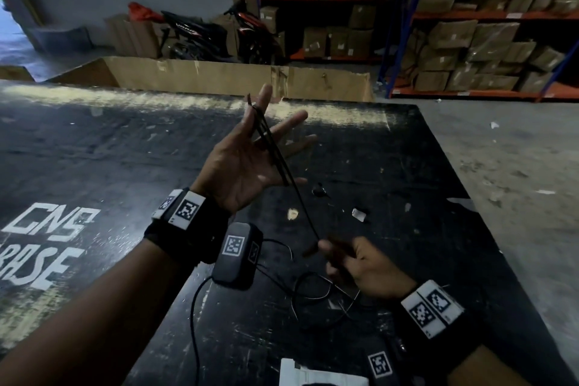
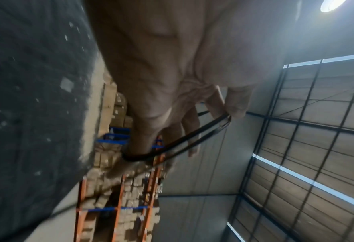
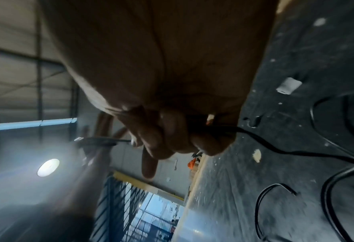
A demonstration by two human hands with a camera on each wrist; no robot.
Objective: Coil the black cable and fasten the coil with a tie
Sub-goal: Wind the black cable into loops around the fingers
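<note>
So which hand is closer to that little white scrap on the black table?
Right. The right hand hovers just near-side of the white scrap; the left hand is raised farther left, with the black cable looped over it.

The head camera is looking forward and down from above at the black table [image 1: 94, 150], taking in both forearms and, beyond, the shelving [image 1: 470, 41] stacked with boxes. The left wrist camera is sitting very close under the left hand [image 2: 171, 65], looking along its palm and up to the ceiling [image 2: 316, 147] (the picture is blurred). The right wrist camera is sitting equally near the right hand [image 3: 161, 73], facing along its curled fingers. All three views are sharing the black cable [image 1: 275, 153] and the tabletop.
</note>
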